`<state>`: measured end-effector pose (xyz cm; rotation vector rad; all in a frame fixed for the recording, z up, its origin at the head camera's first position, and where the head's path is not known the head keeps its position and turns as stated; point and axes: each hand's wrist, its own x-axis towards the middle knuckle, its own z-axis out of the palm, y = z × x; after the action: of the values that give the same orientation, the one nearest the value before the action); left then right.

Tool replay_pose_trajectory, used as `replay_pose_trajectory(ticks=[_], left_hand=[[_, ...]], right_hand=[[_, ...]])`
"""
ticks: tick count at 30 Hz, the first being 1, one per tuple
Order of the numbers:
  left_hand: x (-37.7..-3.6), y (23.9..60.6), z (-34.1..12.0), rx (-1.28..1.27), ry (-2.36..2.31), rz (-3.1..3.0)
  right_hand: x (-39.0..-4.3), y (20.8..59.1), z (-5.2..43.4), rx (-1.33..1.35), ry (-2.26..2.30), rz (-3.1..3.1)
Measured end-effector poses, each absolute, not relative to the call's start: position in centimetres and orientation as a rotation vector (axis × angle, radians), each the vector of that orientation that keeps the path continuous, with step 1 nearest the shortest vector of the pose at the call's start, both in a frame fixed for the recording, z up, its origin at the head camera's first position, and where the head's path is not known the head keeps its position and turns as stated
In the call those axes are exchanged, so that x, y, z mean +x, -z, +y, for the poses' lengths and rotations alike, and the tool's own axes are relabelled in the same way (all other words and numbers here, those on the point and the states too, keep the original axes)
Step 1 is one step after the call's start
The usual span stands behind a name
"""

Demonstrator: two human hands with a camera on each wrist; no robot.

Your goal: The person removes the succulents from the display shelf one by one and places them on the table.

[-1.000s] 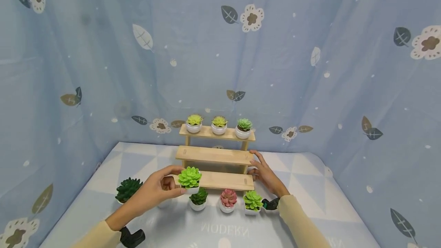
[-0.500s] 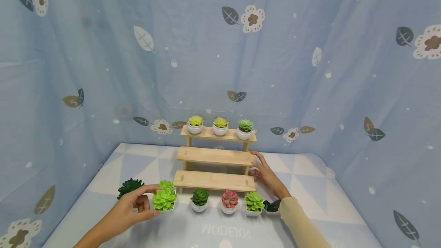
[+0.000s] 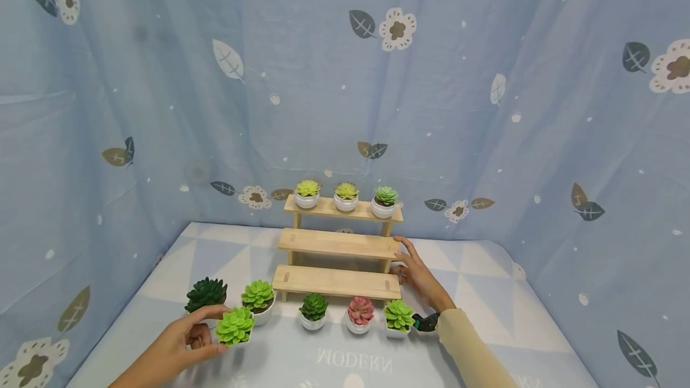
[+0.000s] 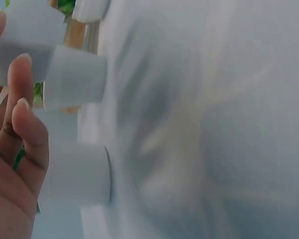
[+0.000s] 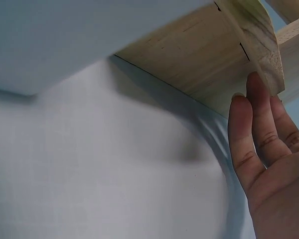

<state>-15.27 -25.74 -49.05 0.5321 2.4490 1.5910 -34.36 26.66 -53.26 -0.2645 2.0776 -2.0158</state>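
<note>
From my seat the only lettering I can read is on the tablecloth [image 3: 485, 292]: white capitals at 6 o'clock, just in front of the row of small pots, spelling MODERN, seen mirrored or upside down from here. At 12 o'clock, on the curtain [image 3: 162, 106], a faint white script stays too small to read.

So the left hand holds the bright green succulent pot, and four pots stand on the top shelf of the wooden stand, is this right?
Not quite: the top shelf of the wooden stand carries three pots, not four, as the head view shows. The left hand does hold the bright green succulent pot.
</note>
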Motion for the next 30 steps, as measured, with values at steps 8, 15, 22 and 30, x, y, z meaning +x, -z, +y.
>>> replay_pose_trajectory(ticks=[8,15,22,30], left_hand=[[-16.0,49.7,-27.4,0.573,-1.543,2.390],[-16.1,49.7,-27.6,0.484,-1.523,2.342],[-15.8,50.1,-27.9,0.420,-1.472,2.348],[-15.6,50.5,-28.0,0.421,-1.458,2.335]], right_hand=[[-34.2,53.3,26.6,-0.253,2.017,2.071],[-34.3,53.3,26.6,-0.263,2.027,2.060],[-34.3,53.2,26.8,-0.249,2.025,2.056],[-34.3,53.3,26.6,-0.273,2.036,2.041]])
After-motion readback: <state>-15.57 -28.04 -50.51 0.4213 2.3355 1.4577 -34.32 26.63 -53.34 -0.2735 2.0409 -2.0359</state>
